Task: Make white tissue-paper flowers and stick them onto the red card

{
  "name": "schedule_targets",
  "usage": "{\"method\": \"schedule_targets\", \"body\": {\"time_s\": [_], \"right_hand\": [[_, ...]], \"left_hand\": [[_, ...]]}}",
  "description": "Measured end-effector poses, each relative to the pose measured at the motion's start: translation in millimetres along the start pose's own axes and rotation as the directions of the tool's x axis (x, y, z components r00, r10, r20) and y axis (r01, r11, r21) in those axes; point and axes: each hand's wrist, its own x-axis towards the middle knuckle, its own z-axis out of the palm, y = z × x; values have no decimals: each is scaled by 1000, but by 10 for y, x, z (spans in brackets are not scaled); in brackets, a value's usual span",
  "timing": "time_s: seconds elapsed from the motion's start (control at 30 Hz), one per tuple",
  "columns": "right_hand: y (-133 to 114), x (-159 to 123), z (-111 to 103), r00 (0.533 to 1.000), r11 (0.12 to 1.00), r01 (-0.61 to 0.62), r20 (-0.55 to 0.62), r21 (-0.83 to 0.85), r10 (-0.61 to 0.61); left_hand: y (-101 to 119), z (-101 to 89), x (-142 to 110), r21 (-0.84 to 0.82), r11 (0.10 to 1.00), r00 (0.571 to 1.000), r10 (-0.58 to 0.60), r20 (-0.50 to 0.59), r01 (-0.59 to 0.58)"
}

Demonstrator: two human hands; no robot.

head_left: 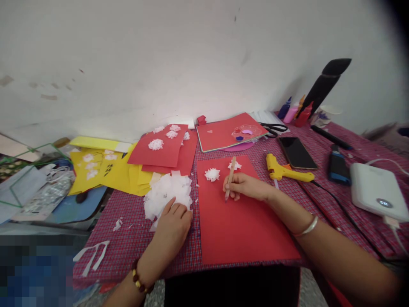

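Observation:
My right hand [242,187] grips a light wooden pencil [231,172], its dark tip pointing down at a large red paper sheet [243,232]. Two fluffy white paper flowers sit near the sheet's top: one flower [212,174] lies left of the pencil, the other flower [237,164] is partly behind it. My left hand [175,224] lies with its fingers stretched out over the lower part of a pile of thin white paper pieces [168,192], left of the sheet.
Red sheets [153,155] with white flowers lie beyond the pile, beside yellow papers [119,170]. A paint palette [245,132] rests on a red-covered pad. To the right are a yellow glue gun [284,171], scissors [273,128], a phone [298,152], a power bank [378,192] and paint bottles [303,114].

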Motion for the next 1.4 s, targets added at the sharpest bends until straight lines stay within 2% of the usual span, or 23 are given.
{"method": "schedule_targets", "body": {"time_s": [0.17,0.23,0.27,0.33,0.43,0.5,0.57,0.63,0.67,0.73,0.77,0.8,0.83,0.87,0.9,0.93,0.97,1.0,1.03,1.07,1.13,1.4], "right_hand": [[-53,-32,-9,1000,1000,24,6,-1,-24],[-142,-108,-90,997,997,78,-30,26,-78],[-196,-159,-152,989,991,125,-85,54,-120],[-301,-267,-302,941,960,247,-272,134,-204],[-383,-383,-516,818,884,401,-528,240,-228],[-379,-404,-604,780,848,446,-590,288,-209],[-356,-387,-636,773,830,455,-606,321,-189],[-342,-358,-629,776,827,447,-608,341,-168],[-339,-345,-617,778,825,445,-607,348,-163],[-339,-324,-586,783,817,453,-598,357,-172],[-338,-315,-568,786,812,459,-590,360,-183],[-336,-305,-546,791,808,465,-580,362,-196],[-332,-295,-520,795,804,471,-570,363,-208],[-328,-283,-489,798,801,476,-561,362,-221],[-324,-271,-454,803,801,479,-548,359,-234],[-320,-260,-413,811,804,478,-529,354,-249],[-319,-250,-370,822,809,475,-504,346,-267],[-318,-241,-325,837,817,467,-466,338,-286],[-318,-235,-281,850,825,459,-431,329,-301],[-319,-230,-240,859,831,455,-403,321,-314],[-320,-221,-173,862,838,457,-380,299,-334],[-300,-172,-104,862,854,467,-334,229,-382]], "left_hand": [[-83,-66,22,-92,994,997,-67,-44,63],[-88,-107,-4,-62,997,999,-38,-7,38],[-83,-116,-20,-32,999,1000,-9,25,10],[-67,-102,-44,57,997,995,50,87,-55],[-45,-23,-32,186,960,976,195,93,-209],[-47,25,10,243,925,956,279,86,-292],[-72,31,72,250,909,943,327,66,-333],[-122,-23,153,173,933,948,319,11,-316],[-149,-72,204,97,957,960,279,-35,-274],[-183,-196,333,-143,980,985,118,-127,-136],[-180,-257,414,-304,951,988,2,-158,-51],[-160,-310,503,-482,876,980,-122,-160,30],[-121,-347,601,-656,748,963,-239,-125,101],[-67,-367,703,-817,560,937,-342,-74,140],[-2,-370,806,-932,335,917,-400,-3,143],[69,-358,905,-985,117,904,-421,67,128],[140,-337,996,-992,-58,903,-409,129,115],[205,-310,1074,-977,-188,907,-388,165,97],[262,-283,1136,-958,-275,909,-375,179,75],[308,-258,1180,-941,-332,911,-366,187,60],[361,-219,1218,-921,-388,909,-368,195,40],[357,-158,1152,-881,-473,916,-341,211,27]]}}
